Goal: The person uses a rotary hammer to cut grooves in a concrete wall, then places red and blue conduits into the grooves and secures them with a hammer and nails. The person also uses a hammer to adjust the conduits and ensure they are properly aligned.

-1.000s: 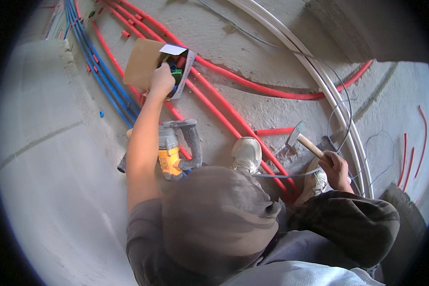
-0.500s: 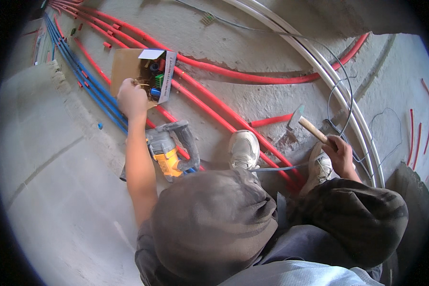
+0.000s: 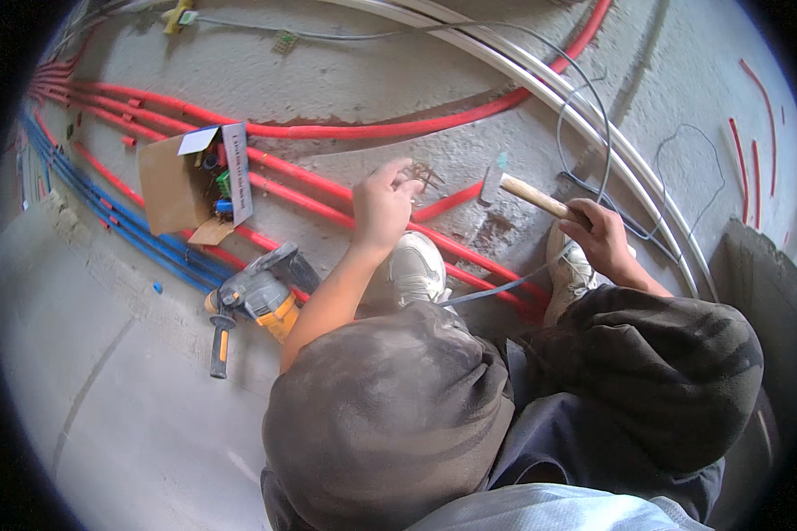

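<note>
Concrete floor (image 3: pixel 106 425) carries an open brown box (image 3: pixel 175 188) (white flap), left hand (image 3: pixel 383 205) pinching nails (image 3: pixel 423 173), right hand (image 3: pixel 600 237) gripping a hammer (image 3: pixel 522 193).

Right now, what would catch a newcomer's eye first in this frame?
Red pipes and blue pipes sweep diagonally across the concrete floor. At centre, the left hand pinches small brown metal clips, while the right hand grips a wooden-handled hammer. Left of them sit an open cardboard box and a yellow power drill.
</note>
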